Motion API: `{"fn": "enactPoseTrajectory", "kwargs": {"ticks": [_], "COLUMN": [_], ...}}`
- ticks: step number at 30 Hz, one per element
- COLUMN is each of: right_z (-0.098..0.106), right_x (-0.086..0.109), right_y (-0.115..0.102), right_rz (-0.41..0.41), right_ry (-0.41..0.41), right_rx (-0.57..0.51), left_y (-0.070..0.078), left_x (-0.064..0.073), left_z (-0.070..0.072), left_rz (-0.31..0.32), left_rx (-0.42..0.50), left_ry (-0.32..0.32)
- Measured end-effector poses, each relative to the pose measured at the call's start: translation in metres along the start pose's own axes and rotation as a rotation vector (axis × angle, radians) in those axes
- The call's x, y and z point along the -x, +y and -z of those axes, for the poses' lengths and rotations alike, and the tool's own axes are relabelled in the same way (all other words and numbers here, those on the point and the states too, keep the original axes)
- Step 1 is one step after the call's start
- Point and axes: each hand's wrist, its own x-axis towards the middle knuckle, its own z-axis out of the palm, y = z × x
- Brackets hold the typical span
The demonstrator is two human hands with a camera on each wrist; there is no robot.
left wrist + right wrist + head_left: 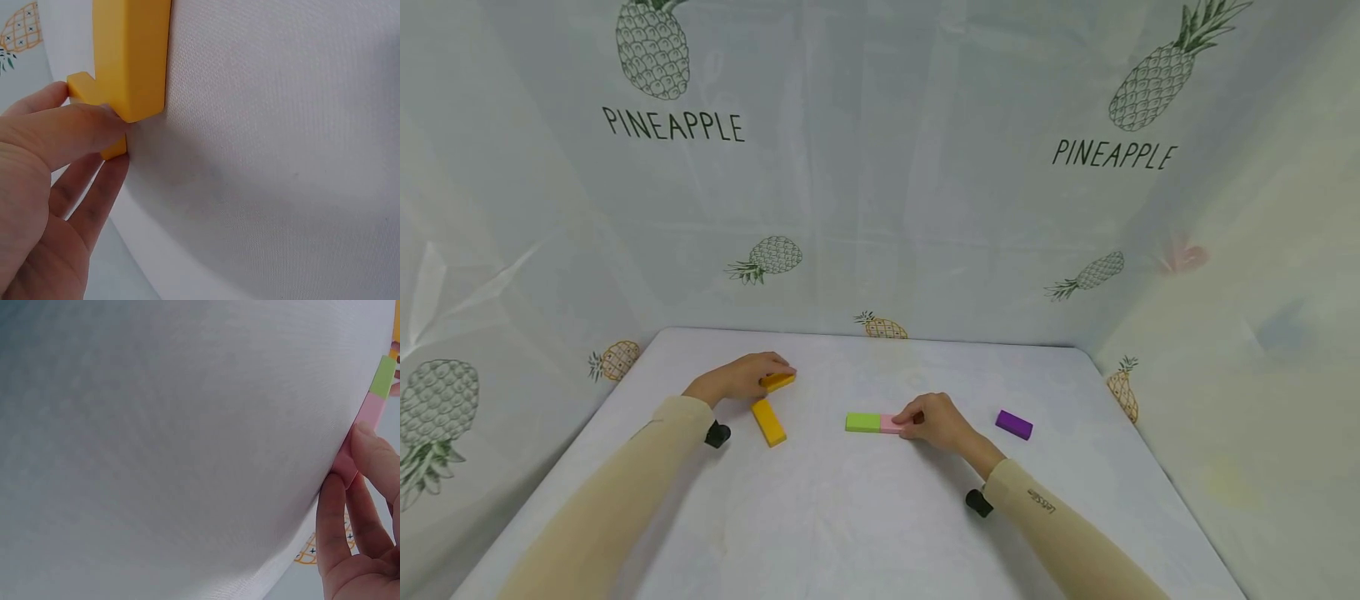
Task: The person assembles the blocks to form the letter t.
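Note:
At the far left of the table, my left hand (745,377) holds a yellow block (779,382) between thumb and fingers. A second yellow block (769,423) lies just nearer, slanted on the cloth. In the left wrist view this nearer block (134,56) partly covers the held one (84,89). My right hand (938,423) pinches a pink block (890,425) near the middle of the table. One end of the pink block meets a light green block (862,423), and the two form a straight row. Fingers cover the pink block's right end.
A purple block (1014,425) lies at an angle to the right of my right hand. The white tablecloth (850,517) covers the table, and a pineapple-print sheet (880,192) rises behind it and along both sides.

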Motion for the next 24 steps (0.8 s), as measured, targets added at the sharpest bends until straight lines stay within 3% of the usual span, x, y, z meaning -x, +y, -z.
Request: {"fn": "enactPoseTrajectory", "kwargs": {"ticks": [8, 15, 24], "right_z": [0.0003, 0.0001, 0.0006], "right_x": [0.0006, -0.0007, 0.0003], "right_y": [-0.0003, -0.0006, -0.0015], "right_rz": [-0.010, -0.015, -0.006], "right_ry": [-0.005, -0.005, 0.002], "right_rx": [0.001, -0.006, -0.004], "left_y": [0.0023, 0.0016, 0.0013], "left_x": [0.0009, 0.0034, 0.0035], "left_z": [0.0020, 0.0013, 0.0026], "left_rz": [-0.026, -0.036, -0.054], "left_rx": [-0.018, 0.032, 0.028], "left_ry": [0.020, 0.052, 0.049]}}
